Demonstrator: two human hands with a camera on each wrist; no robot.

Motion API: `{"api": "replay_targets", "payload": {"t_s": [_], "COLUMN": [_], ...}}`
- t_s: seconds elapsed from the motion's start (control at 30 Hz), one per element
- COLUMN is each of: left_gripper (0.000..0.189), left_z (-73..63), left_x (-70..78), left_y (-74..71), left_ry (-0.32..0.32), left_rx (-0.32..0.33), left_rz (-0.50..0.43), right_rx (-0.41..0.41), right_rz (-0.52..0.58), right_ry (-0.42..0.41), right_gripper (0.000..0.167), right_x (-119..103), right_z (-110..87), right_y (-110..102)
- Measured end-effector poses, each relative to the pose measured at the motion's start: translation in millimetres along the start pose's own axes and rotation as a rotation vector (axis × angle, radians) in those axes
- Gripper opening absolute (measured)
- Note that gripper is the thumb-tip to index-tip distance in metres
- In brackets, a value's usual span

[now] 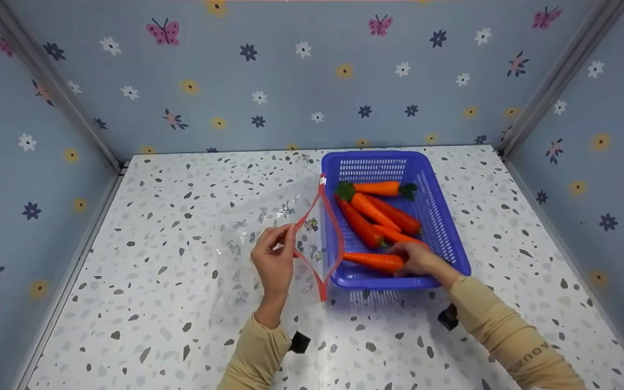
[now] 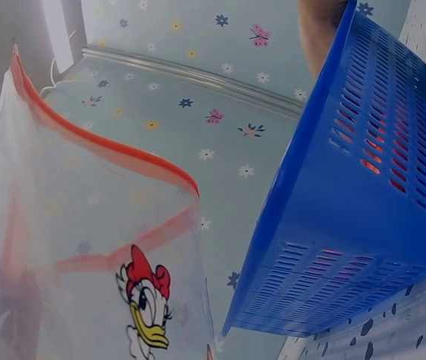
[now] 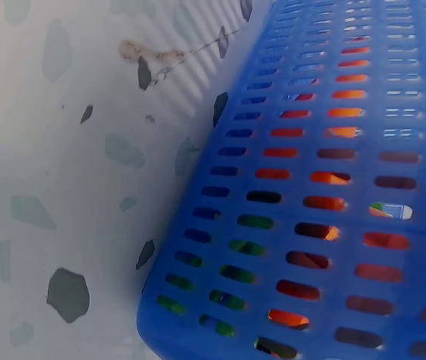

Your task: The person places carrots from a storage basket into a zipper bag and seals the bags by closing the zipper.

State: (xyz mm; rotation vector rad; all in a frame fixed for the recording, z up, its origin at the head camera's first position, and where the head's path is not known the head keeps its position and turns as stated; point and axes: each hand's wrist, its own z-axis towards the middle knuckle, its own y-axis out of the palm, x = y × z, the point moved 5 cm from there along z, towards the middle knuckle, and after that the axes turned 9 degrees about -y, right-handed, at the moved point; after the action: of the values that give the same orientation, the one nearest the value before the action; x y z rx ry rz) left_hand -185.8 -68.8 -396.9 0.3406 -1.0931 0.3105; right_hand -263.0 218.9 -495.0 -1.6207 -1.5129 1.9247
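My left hand (image 1: 275,262) pinches the red zip edge (image 1: 305,218) of a clear zip bag (image 1: 247,227) printed with cartoon figures. The mouth of the bag gapes toward the blue basket (image 1: 449,227). Inside the basket, my right hand (image 1: 417,259) grips an orange carrot (image 1: 371,261) by its thick end, the tip lying over the basket's left rim at the bag's mouth. Other orange carrots (image 1: 377,188) and long red peppers (image 1: 361,222) lie behind it. In the left wrist view the bag (image 2: 100,240) stands beside the basket (image 2: 333,217); the right wrist view shows mostly basket wall (image 3: 198,300).
The speckled white tabletop (image 1: 155,260) carries the bag and basket. Flowered panels (image 1: 301,81) enclose it at the back and both sides. Small black objects show beside each sleeve, one (image 1: 300,342) on the left and one (image 1: 448,317) on the right.
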Motion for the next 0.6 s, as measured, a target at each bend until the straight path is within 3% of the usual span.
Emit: {"api": "replay_targets", "payload": {"t_s": [0.6], "left_gripper": [0.008], "left_z": [-0.1], "left_x": [-2.9], "left_y": [0.5], "left_ry": [-0.020], "left_rx": [0.006], "left_rz": [0.012], "right_rx": [0.198], "right_rz": [0.122], "right_ry": [-0.059], "right_gripper": [0.051], "right_x": [-14.4], "right_z": [-12.9], "right_y": [-17.6]}}
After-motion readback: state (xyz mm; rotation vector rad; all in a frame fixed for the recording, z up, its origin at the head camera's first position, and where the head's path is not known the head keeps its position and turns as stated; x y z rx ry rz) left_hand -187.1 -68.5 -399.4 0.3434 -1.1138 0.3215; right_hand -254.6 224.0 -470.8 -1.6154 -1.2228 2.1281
